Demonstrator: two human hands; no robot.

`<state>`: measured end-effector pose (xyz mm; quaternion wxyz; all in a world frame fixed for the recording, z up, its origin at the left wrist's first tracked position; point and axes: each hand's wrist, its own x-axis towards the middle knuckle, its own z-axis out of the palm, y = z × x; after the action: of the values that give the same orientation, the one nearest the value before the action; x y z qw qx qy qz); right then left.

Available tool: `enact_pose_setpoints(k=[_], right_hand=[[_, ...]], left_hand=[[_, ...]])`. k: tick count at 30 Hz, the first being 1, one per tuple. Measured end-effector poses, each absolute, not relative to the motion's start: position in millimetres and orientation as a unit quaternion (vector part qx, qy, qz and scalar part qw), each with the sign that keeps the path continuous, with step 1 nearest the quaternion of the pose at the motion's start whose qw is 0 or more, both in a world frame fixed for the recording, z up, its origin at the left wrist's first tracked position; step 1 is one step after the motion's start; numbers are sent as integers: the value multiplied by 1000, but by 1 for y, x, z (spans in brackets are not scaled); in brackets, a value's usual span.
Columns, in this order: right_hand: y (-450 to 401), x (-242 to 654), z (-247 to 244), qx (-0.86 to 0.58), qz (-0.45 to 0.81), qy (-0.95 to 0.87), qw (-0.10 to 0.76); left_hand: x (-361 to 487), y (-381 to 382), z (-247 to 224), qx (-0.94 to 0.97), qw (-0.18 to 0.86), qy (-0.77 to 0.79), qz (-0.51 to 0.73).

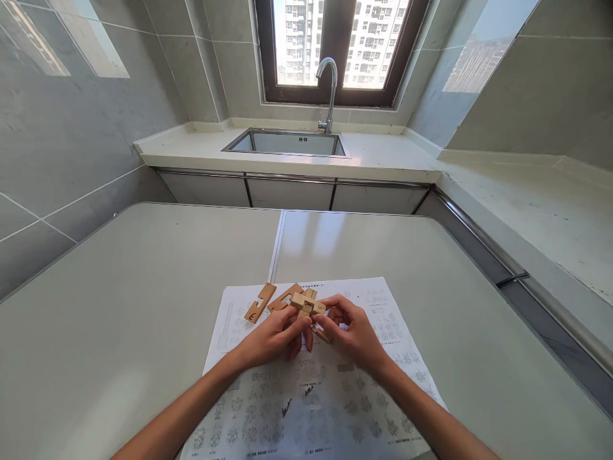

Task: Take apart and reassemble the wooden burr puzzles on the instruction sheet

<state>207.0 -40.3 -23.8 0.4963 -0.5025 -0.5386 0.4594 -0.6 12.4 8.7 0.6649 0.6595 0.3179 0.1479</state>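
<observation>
Between my two hands, a partly joined wooden burr puzzle (306, 303) is held above a printed sheet (311, 390). My left hand (280, 333) grips it from the left and below, thumb toward its near side. From the right, the fingers of my right hand (348, 327) close on the same puzzle. A flat notched wooden piece (261, 303), marked with a digit near its lower end, lies at the sheet's upper left. Beside it rests another notched piece (283, 299), partly covered by the puzzle. A further wooden piece (322, 333) shows below the puzzle, partly hidden by my fingers.
The sheet carries rows of small printed diagrams and lies on a pale folding table (143, 287) with a centre seam. Beyond stand a counter (383, 147), a sink (287, 132) and a tap (330, 89) under a window. Another counter (541, 204) runs along the right.
</observation>
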Motion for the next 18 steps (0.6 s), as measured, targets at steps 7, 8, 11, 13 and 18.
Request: enact_pose_setpoints(k=[7,8,11,13,18], right_hand=[[-41,208,-19,-481,476,-541,499],[-41,208,-19,-485,469,-544,498],[-41,208,-21,-494,450,-557,493],[-41,208,-22,-496,442,-564,491],[-41,207,-22,-500,433,-570,488]], left_hand=[[2,12,17,677,645,324,143],[2,12,15,675,648,323,144],[1,13,10,674,650,320,146],[0,14,8,683,640,322,139],[0,15,4,672,648,322,155]])
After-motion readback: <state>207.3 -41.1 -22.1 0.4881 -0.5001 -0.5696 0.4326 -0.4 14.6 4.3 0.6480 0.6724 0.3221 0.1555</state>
